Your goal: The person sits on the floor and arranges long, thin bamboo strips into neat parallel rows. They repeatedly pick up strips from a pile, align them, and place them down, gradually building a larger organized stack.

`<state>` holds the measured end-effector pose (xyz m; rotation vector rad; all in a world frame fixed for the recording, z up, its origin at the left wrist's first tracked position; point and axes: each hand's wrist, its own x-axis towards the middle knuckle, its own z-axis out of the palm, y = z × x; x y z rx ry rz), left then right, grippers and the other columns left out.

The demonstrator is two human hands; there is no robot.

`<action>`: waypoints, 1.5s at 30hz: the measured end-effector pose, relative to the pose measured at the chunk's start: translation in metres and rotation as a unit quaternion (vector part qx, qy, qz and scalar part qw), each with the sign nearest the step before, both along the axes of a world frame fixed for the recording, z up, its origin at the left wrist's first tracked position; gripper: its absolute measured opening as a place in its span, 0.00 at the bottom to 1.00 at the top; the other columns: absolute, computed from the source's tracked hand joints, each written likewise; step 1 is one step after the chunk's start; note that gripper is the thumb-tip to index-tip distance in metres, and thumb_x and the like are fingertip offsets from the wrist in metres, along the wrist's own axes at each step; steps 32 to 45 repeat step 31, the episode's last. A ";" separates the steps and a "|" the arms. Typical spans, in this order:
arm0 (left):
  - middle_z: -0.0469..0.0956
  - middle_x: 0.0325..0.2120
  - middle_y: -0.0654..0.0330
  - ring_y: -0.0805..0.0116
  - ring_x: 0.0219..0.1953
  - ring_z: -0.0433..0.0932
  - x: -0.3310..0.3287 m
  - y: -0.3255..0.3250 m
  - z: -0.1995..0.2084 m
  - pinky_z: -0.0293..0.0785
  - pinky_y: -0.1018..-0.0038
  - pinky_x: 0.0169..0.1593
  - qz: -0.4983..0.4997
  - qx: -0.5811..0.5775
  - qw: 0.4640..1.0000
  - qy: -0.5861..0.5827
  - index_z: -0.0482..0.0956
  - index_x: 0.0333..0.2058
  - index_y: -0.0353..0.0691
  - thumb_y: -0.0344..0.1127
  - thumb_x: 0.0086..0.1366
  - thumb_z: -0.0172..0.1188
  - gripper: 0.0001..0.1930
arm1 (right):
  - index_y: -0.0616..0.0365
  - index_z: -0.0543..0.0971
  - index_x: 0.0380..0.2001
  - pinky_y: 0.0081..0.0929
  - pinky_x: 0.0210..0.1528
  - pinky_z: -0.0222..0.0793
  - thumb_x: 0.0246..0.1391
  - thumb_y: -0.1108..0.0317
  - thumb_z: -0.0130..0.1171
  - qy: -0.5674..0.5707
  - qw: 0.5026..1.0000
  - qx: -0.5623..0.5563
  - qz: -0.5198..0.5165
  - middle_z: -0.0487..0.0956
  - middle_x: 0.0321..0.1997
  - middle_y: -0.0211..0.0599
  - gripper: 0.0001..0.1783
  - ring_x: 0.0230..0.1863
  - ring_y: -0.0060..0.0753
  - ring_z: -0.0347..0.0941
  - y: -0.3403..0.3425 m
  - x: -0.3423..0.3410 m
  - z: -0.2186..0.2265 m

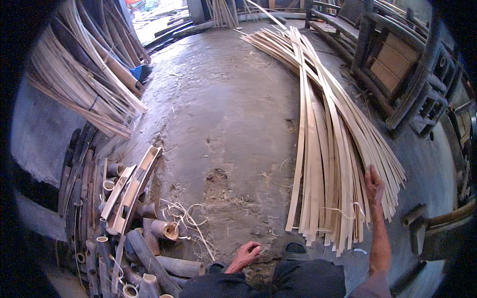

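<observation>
Long, pale, flat bamboo strips lie in a loose, fanned pile on the right, crossing one another toward the far end. My right hand is over the right part of the pile, fingers closed at a bamboo strip; the exact grip is partly hidden. Thin pale ties lie across the near ends of the strips. My left hand hangs in front of my dark-clothed knees, fingers loosely bent and apart from the thumb, with nothing visible in it.
Cut bamboo tubes and split bamboo pieces crowd the near left, beside curly shavings. Bundled strips lean on the left wall. Dark bamboo furniture stands at the far right. The concrete floor is uneven.
</observation>
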<state>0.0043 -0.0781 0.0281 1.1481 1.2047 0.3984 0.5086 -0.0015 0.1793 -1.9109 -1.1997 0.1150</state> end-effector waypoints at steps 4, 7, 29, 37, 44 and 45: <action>0.81 0.34 0.60 0.74 0.35 0.78 0.002 0.003 0.022 0.74 0.75 0.42 -0.004 -0.025 1.000 -0.011 0.78 0.44 0.35 0.38 0.66 0.58 0.14 | 0.61 0.71 0.58 0.20 0.50 0.66 0.62 0.60 0.55 -0.039 0.993 -0.100 -0.058 0.80 0.49 0.35 0.25 0.47 0.20 0.74 -0.022 0.066 0.002; 0.81 0.34 0.60 0.74 0.36 0.78 0.002 -0.001 0.025 0.74 0.76 0.42 0.019 -0.048 0.999 -0.013 0.77 0.45 0.34 0.37 0.66 0.58 0.14 | 0.57 0.72 0.58 0.24 0.51 0.68 0.61 0.56 0.56 -0.070 0.983 -0.150 -0.084 0.82 0.46 0.43 0.25 0.48 0.22 0.75 -0.031 0.088 0.003; 0.76 0.49 0.56 0.63 0.51 0.75 -0.083 0.066 0.328 0.69 0.66 0.56 -0.027 0.241 0.966 -0.093 0.72 0.55 0.40 0.45 0.67 0.58 0.22 | 0.64 0.73 0.54 0.38 0.59 0.62 0.62 0.58 0.53 -0.128 0.956 -0.055 0.257 0.69 0.56 0.51 0.23 0.57 0.49 0.68 0.019 -0.063 0.130; 0.76 0.49 0.55 0.61 0.52 0.75 -0.084 0.047 0.365 0.69 0.64 0.57 -0.068 0.279 0.958 -0.023 0.71 0.56 0.41 0.46 0.66 0.59 0.24 | 0.57 0.75 0.53 0.44 0.62 0.61 0.55 0.48 0.60 0.079 0.891 -0.052 0.444 0.69 0.58 0.45 0.29 0.58 0.50 0.68 0.025 -0.147 0.162; 0.76 0.49 0.55 0.61 0.52 0.75 -0.084 0.047 0.365 0.69 0.64 0.57 -0.068 0.279 0.958 -0.023 0.71 0.56 0.41 0.46 0.66 0.59 0.24 | 0.57 0.75 0.53 0.44 0.62 0.61 0.55 0.48 0.60 0.079 0.891 -0.052 0.444 0.69 0.58 0.45 0.29 0.58 0.50 0.68 0.025 -0.147 0.162; 0.76 0.49 0.55 0.61 0.52 0.75 -0.084 0.047 0.365 0.69 0.64 0.57 -0.068 0.279 0.958 -0.023 0.71 0.56 0.41 0.46 0.66 0.59 0.24 | 0.57 0.75 0.53 0.44 0.62 0.61 0.55 0.48 0.60 0.079 0.891 -0.052 0.444 0.69 0.58 0.45 0.29 0.58 0.50 0.68 0.025 -0.147 0.162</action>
